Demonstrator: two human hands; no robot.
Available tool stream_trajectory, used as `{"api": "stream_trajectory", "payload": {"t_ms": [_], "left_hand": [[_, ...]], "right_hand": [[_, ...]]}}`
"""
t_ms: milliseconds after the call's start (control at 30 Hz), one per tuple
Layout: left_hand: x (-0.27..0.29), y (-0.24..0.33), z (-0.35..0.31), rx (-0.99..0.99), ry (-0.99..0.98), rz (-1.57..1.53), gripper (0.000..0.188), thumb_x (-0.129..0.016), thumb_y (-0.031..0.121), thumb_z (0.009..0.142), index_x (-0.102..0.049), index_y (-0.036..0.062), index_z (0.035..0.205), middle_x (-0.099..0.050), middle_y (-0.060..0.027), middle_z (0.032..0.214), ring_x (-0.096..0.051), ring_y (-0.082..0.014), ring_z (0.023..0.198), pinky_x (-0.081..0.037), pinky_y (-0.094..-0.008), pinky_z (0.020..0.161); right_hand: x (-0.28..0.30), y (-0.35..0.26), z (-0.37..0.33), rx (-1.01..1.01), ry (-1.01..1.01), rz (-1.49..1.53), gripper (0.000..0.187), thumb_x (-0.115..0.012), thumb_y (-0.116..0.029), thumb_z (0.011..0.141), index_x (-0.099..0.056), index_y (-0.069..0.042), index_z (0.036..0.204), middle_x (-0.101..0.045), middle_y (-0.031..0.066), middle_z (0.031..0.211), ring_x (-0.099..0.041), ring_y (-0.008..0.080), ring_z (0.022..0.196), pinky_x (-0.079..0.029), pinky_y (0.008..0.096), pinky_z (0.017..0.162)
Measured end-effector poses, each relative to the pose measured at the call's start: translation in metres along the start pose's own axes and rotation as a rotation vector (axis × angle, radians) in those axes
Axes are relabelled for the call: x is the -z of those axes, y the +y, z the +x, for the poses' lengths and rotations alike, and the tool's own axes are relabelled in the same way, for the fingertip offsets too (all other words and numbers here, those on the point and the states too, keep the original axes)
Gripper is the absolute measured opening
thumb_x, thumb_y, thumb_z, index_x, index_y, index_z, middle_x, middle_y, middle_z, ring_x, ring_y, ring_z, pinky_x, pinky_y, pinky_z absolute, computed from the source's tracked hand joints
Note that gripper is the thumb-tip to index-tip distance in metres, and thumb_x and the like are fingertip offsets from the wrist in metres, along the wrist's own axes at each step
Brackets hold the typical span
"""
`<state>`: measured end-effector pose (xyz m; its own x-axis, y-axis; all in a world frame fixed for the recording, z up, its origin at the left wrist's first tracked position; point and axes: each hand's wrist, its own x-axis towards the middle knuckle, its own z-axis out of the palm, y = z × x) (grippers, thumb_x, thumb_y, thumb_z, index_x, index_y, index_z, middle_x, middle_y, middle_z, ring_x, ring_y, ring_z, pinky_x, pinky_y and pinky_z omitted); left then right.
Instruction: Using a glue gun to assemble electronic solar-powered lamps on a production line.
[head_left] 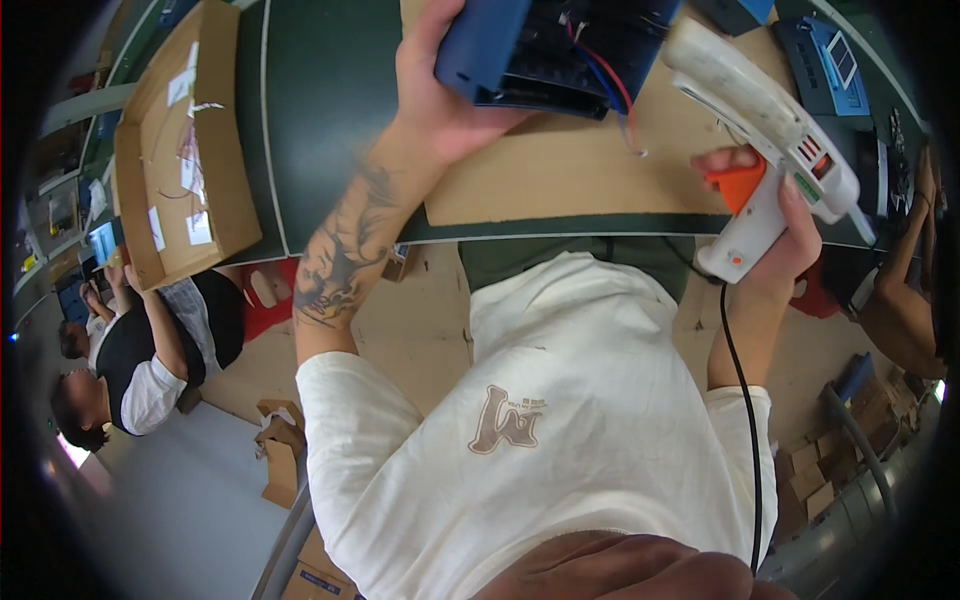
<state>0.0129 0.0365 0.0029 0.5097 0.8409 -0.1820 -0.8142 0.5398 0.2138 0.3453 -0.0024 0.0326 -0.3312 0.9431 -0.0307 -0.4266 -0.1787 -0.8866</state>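
Observation:
My left hand (440, 100) grips a dark blue plastic housing (480, 50) at the top middle, held over the cardboard sheet. The housing's open side shows a black inside, with thin red and blue wires (612, 75) hanging out and a small white connector at the end. In my right hand (785, 235) is a white hot glue gun (755, 215) with an orange trigger, its body tilted up and left toward the housing. My fingers lie around its handle and at the trigger. A black cord (745, 390) runs down from the handle. The gun's front end is apart from the wires.
A brown cardboard sheet (520, 190) covers part of the green table (330, 110). An open cardboard box (225, 160) with wires and white papers stands at the left. Blue units with a panel (815, 65) lie at the far right. Co-workers sit on both sides.

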Motion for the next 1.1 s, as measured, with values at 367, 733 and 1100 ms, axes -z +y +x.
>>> {"api": "stream_trajectory", "payload": {"t_ms": [367,733,1100], "left_hand": [[-0.026,0.125,0.043,-0.480,-0.002,0.207,0.073,-0.048,0.060,0.087,-0.046,0.0148,0.144,-0.040,-0.0186,0.150,-0.035,-0.0428,0.138,-0.022,-0.0704,0.114],[0.025,0.250,0.173,-0.508,0.301,0.471,0.064,-0.043,0.049,0.097,-0.042,0.0047,0.145,-0.038,-0.0255,0.150,-0.037,-0.0481,0.137,-0.026,-0.0630,0.117],[-0.065,0.239,0.202,-1.026,0.575,1.532,0.044,-0.067,0.022,0.089,-0.065,-0.0036,0.124,-0.068,-0.0132,0.116,-0.061,-0.0210,0.106,-0.048,-0.0320,0.091]], "right_hand": [[0.084,0.042,-0.017,0.130,0.063,0.880,0.039,-0.053,-0.037,0.097,-0.053,-0.002,0.114,-0.061,0.0162,0.104,-0.061,0.0361,0.099,-0.057,0.0397,0.060],[0.076,0.052,-0.020,0.160,0.139,1.027,0.042,-0.053,-0.042,0.095,-0.057,-0.001,0.103,-0.063,0.0165,0.092,-0.061,0.0350,0.079,-0.050,0.0404,0.047],[0.076,0.051,-0.023,0.183,0.086,1.031,0.041,-0.053,-0.042,0.094,-0.057,-0.002,0.104,-0.064,0.0188,0.097,-0.058,0.0328,0.076,-0.054,0.0396,0.053]]}}
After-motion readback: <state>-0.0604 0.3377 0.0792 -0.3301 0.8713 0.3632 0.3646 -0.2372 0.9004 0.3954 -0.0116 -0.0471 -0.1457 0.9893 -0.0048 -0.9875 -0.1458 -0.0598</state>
